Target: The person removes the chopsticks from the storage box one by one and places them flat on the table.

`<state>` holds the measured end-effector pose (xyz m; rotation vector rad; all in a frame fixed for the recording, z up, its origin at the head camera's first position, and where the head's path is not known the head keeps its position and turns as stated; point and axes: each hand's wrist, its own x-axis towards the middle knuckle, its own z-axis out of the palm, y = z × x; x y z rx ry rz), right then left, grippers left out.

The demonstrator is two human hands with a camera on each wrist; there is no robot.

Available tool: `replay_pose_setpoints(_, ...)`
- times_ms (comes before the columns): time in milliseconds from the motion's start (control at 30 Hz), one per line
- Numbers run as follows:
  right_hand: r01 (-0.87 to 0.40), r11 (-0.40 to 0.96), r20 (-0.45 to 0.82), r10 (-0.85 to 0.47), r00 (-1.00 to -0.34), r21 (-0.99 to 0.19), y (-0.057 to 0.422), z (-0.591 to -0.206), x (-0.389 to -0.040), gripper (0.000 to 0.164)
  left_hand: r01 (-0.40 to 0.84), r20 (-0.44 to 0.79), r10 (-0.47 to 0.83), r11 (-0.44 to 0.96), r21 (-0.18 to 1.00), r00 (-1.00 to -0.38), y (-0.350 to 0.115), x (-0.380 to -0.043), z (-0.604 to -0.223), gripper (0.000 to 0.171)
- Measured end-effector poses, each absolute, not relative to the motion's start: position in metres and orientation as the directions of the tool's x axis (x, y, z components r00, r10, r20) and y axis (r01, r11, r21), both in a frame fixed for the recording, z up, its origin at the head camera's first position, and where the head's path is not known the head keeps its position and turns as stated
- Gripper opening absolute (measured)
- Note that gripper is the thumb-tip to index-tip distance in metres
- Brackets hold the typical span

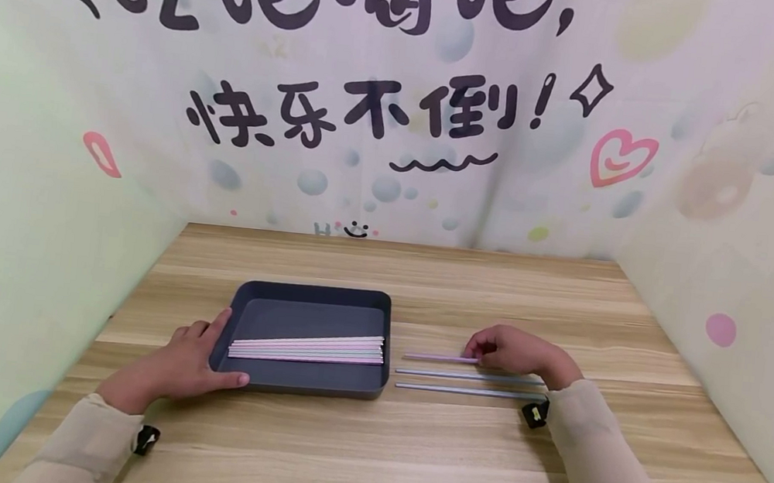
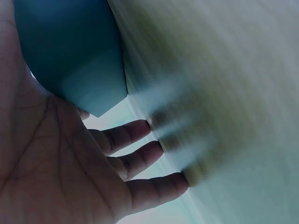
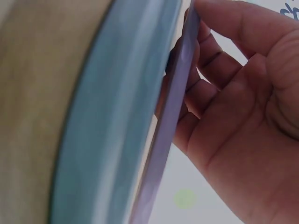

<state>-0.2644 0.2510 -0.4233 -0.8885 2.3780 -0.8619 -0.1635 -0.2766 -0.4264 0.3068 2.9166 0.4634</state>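
Note:
A dark grey rectangular tray (image 1: 303, 381) lies on the table with several pale pink, white and greenish chopsticks (image 1: 306, 350) inside, in a slanting bundle. My left hand (image 1: 182, 362) rests against the tray's left side, thumb over the front left corner, fingers fairly straight. In the left wrist view, three fingertips (image 2: 154, 151) meet the tabletop beside the tray wall (image 2: 88, 88). Right of the tray, my right hand (image 1: 512, 351) pinches a purple chopstick (image 1: 439, 358) between thumb and fingers. The right wrist view shows this purple chopstick (image 3: 163, 126) alongside a blue one (image 3: 112, 116).
Two blue chopsticks (image 1: 444, 374) lie side by side on the wooden table (image 1: 366, 457), in front of the purple one and partly under the right wrist. A printed cloth wall (image 1: 392, 187) stands behind the table, with pale walls on both sides.

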Motion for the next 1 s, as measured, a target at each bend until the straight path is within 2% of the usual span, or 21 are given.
replay_pose_setpoints(367,-0.457,0.598,-0.185,-0.717,-0.672,-0.659,0.2491,-0.4261,-0.2633,0.021,0.173,-0.138,0.226,0.932,0.318,-0.964,-0.2774,-0.1634,-0.4255,0.122)
replay_pose_setpoints(1000,-0.449,0.615,-0.207,-0.71,-0.673,-0.648,0.2491,-0.4296,-0.264,0.023,0.175,-0.14,0.229,0.93,0.322,-0.963,-0.2762,-0.1623,-0.4232,0.121)
